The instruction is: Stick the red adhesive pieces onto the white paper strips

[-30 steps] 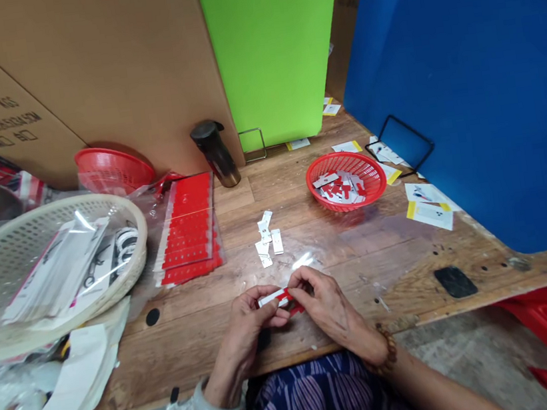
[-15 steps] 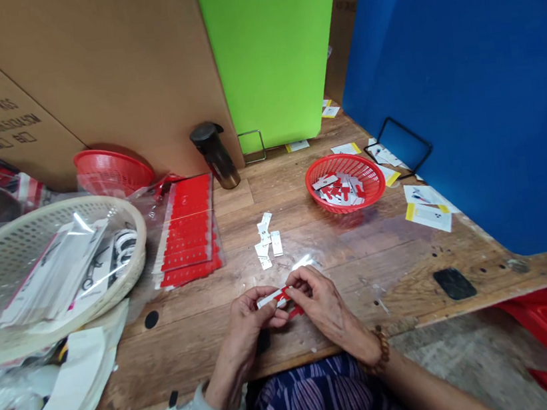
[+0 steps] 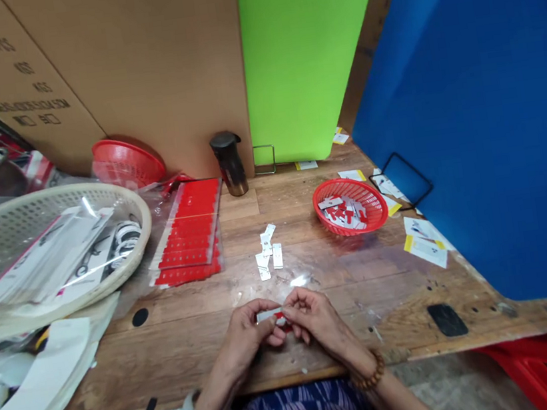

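Red and white, the small strip (image 3: 271,315) sits pinched between both hands at the near edge of the wooden table (image 3: 195,336), right in front of the person's lap. From the head view, the left hand (image 3: 248,334) closes its fingertips on the white end, while the right hand (image 3: 315,320) curls over the red end, thumb and forefinger pressed together on it. Much of the strip is hidden under the fingers, so how the two parts meet cannot be told.

Just beyond the hands lies a little cluster of white tabs (image 3: 267,253), loose on the wood. To the left of those is a stack of red sheets (image 3: 187,236) in clear film, and further left a big cream basket (image 3: 48,255) of bagged papers. A dark flask (image 3: 229,164) stands upright against the cardboard wall. To the right, well apart from the hands, a red basket (image 3: 373,217) holds a heap of red-and-white pieces much like the one in hand.

By the look of it, the piece is mid-assembly, white part being joined or peeled against red. I would judge that the next move wants a steady pinch from both sides and a careful line-up of the edges.
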The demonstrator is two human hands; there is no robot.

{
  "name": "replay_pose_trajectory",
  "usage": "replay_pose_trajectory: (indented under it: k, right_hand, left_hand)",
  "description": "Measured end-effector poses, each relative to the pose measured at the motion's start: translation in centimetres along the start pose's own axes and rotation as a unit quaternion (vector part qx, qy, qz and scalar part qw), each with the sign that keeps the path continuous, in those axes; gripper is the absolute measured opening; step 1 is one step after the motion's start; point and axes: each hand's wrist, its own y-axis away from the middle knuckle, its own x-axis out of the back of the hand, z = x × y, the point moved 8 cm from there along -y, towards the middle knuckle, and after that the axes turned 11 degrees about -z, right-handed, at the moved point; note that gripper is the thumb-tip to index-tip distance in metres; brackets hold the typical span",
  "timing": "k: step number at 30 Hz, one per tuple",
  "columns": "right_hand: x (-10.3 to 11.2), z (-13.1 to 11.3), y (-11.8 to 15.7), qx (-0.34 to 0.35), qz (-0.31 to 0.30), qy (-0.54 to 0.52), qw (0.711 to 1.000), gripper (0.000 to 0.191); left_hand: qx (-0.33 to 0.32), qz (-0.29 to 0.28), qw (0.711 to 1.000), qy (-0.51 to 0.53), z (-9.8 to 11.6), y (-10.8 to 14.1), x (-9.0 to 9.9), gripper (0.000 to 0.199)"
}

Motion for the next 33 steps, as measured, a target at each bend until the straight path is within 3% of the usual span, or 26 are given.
replay_pose_trajectory:
  k: [6,10,12,14,16,18,21,24,29,33]
  right_hand:
    - [-0.4,1.0,0.2,-0.041,-0.053,-0.085,0.994,0.034]
    - [0.8,0.3,0.5,-0.065,-0.059,-0.056,0.995,0.034]
    - [2.8,-0.9,0.4,-0.039,-0.012,-0.064,0.997,0.032]
    - [5.7,-2.9,0.3,0.032,0.079,-0.112,0.99,0.028]
    - [8.5,-4.8,0.4,0.122,0.172,-0.179,0.961,0.026]
    - [9.9,-6.1,-0.2,0.176,0.208,-0.189,0.944,0.028]
    - [9.0,-7.5,-2.5,0.162,0.165,0.026,0.973,0.033]
    - [7.0,-7.4,-5.3,0.125,0.105,0.233,0.959,0.028]
    - [5.4,-8.0,-7.9,0.128,0.055,0.34,0.93,0.031]
    - [5.4,-8.1,-9.0,0.115,0.041,0.373,0.92,0.024]
  left_hand:
    - [-0.008,-0.03,0.999,-0.042,0.0,0.3,-0.3,0.023]
    - [-0.019,-0.026,0.999,-0.007,-0.9,-0.4,-0.3,0.035]
    - [-0.038,-0.003,0.999,0.035,-1.2,-0.7,-0.1,0.045]
    - [-0.055,0.01,0.996,0.075,-1.4,-1.0,0.0,0.05]
    - [-0.059,0.008,0.993,0.097,-1.6,-1.4,-0.2,0.049]
    - [-0.058,0.002,0.994,0.094,-1.8,-1.9,-0.2,0.047]
    - [-0.061,0.009,0.996,0.057,-1.8,-2.9,0.2,0.042]
    - [-0.085,0.027,0.996,0.006,-1.0,-3.8,1.0,0.034]
    - [-0.118,0.056,0.99,-0.05,0.2,-4.7,2.2,0.022]
    - [-0.139,0.063,0.987,-0.058,0.2,-5.2,2.6,0.02]
